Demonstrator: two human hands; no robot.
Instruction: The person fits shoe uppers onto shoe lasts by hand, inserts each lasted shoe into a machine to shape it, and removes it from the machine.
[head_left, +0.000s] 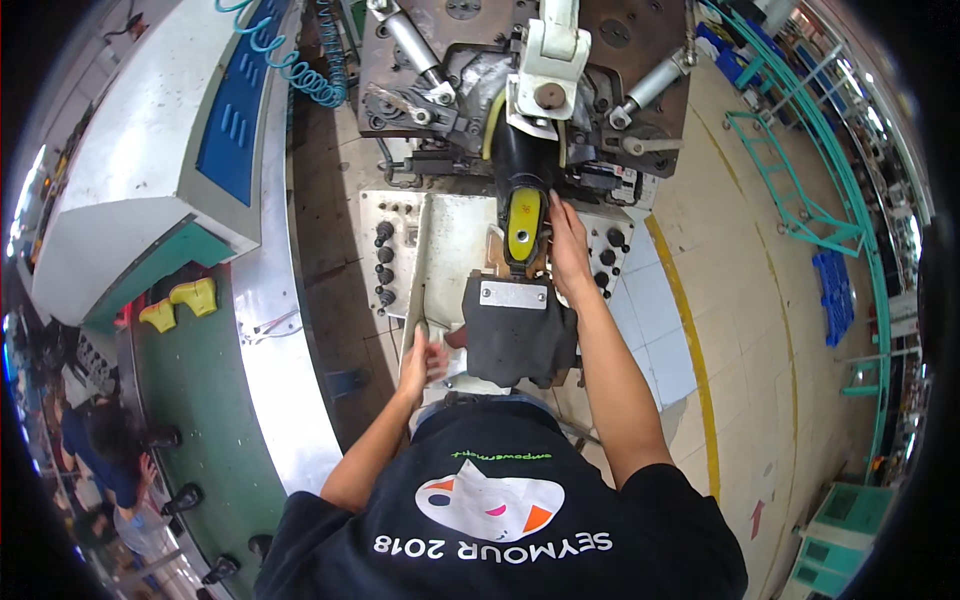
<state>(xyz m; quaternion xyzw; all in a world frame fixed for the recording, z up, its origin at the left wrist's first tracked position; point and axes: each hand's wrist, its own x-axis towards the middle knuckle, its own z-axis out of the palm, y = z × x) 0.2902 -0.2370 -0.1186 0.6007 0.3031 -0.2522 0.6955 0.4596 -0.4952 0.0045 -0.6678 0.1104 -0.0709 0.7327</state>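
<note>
A black shoe upper (530, 155) is stretched over a yellow-green shoe last (524, 222), whose top shows a round metal-lined hole. It sits in the middle of a machine, its far end under a white press arm (552, 70). My right hand (568, 245) lies along the right side of the shoe's near end, fingers stretched forward; its thumb is hidden. Below the shoe is a dark padded block (518, 335) with a metal plate on top. Left of that block, my left hand (425, 362) hovers near a white metal tray (440, 240), fingers apart and holding nothing.
Black control knobs (385, 255) flank the tray on both sides. Two silver cylinders (412, 45) angle in toward the shoe. To the left stands a green conveyor (200, 400) carrying yellow lasts (193, 297). A teal rack (790, 190) is at the right; another person (105, 440) works far left.
</note>
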